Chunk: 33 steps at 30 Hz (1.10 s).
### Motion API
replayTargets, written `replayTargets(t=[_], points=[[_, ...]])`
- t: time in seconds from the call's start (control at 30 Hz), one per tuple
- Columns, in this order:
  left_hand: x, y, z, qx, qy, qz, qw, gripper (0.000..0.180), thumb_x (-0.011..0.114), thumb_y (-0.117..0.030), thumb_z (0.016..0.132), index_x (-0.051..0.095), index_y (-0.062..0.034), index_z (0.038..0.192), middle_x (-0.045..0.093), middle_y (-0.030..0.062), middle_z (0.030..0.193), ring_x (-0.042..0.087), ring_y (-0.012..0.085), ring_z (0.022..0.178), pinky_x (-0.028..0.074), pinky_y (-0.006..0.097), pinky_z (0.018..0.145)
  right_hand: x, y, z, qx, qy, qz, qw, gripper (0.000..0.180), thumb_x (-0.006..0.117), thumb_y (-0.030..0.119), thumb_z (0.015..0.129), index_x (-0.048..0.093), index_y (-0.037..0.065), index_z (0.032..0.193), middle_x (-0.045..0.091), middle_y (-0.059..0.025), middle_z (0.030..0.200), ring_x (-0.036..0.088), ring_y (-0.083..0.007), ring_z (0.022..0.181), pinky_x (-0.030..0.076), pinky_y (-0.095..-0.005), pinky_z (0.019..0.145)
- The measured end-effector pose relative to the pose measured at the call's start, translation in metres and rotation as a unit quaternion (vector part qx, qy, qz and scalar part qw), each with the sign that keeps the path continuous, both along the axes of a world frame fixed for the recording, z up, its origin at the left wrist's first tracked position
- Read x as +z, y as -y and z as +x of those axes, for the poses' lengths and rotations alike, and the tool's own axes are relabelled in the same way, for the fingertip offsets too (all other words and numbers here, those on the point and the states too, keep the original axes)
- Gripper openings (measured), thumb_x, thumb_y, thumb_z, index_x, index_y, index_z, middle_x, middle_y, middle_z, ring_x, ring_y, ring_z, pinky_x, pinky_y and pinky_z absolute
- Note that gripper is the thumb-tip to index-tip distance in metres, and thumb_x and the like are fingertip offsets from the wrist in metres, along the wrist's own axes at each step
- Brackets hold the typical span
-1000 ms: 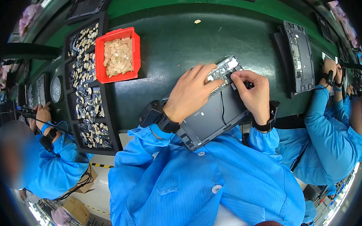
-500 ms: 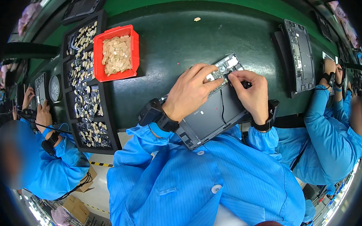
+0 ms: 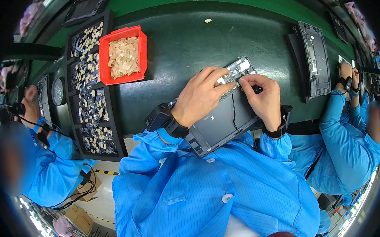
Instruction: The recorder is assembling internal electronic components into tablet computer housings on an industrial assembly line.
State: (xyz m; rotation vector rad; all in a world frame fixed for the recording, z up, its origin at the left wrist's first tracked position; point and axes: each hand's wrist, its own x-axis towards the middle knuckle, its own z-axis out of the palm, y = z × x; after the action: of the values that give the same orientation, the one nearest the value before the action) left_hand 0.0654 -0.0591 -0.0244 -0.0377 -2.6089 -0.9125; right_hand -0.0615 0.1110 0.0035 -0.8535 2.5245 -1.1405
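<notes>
An open laptop-like chassis [image 3: 218, 125], dark grey with a bare circuit board [image 3: 242, 67] along its far side, lies tilted in front of me and overhangs the table's near edge. My left hand [image 3: 200, 92] rests across its left part, fingers apart and reaching over the board. At the right of the board, my right hand [image 3: 261, 94] pinches thumb and forefinger together on something small and dark, too hidden to name. A black cable [image 3: 234, 112] runs down the chassis below the fingertips.
On the left stand a red bin [image 3: 144, 52] of tan pieces and a black compartment tray [image 3: 75, 121] full of small parts. Another open chassis [image 3: 314, 58] lies at the right. Co-workers in blue sit on both sides. A tan piece [image 3: 207, 20] lies on the green table.
My hands and the chassis stay almost where they were. At the left, the co-worker's hands have drawn back from their device and the arm has lifted.
</notes>
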Motion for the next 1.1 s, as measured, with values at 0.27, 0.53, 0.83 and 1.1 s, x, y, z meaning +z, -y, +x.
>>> replayTargets(t=[0.27,0.53,0.83,1.1], points=[[-0.001,-0.001,0.0,0.004,-0.009,0.003,1.0,0.048,0.068,0.01,0.075,0.079,-0.0127,0.116,0.064,0.0085,0.128,0.062,0.028,0.116,0.058,0.036,0.087,-0.002,0.0,-0.004,0.026,-0.012,-0.013,1.0,0.013,0.076,0.012,0.086,0.08,0.002,0.093,0.075,-0.0143,0.078,0.072,-0.0294,0.073,0.054,-0.0384,0.07],[0.0,-0.004,-0.005,0.02,-0.009,-0.046,0.999,0.046,0.067,0.008,0.076,0.079,-0.0134,0.115,0.064,0.007,0.123,0.062,0.0261,0.111,0.058,0.035,0.084,-0.004,0.0,-0.006,0.026,0.004,-0.01,1.0,0.014,0.076,0.013,0.087,0.08,0.003,0.094,0.075,-0.0144,0.078,0.072,-0.0296,0.073,0.054,-0.0381,0.071],[0.004,-0.012,-0.006,0.047,0.001,-0.059,0.997,0.04,0.068,0.003,0.077,0.079,-0.014,0.112,0.063,0.0039,0.123,0.061,0.0251,0.109,0.058,0.035,0.086,-0.001,-0.001,-0.002,0.028,0.009,-0.012,0.999,0.013,0.074,0.013,0.09,0.079,0.002,0.094,0.076,-0.0151,0.082,0.073,-0.0291,0.074,0.055,-0.0378,0.071],[0.019,-0.009,-0.015,0.033,0.047,-0.032,0.998,0.036,0.071,-0.002,0.08,0.078,-0.0149,0.113,0.066,0.0035,0.118,0.061,0.0255,0.113,0.054,0.039,0.092,-0.016,-0.016,-0.015,-0.026,0.073,-0.159,0.984,0.021,0.068,0.002,0.099,0.059,-0.003,0.117,0.071,-0.0114,0.095,0.07,-0.0144,0.084,0.055,-0.0283,0.073]])
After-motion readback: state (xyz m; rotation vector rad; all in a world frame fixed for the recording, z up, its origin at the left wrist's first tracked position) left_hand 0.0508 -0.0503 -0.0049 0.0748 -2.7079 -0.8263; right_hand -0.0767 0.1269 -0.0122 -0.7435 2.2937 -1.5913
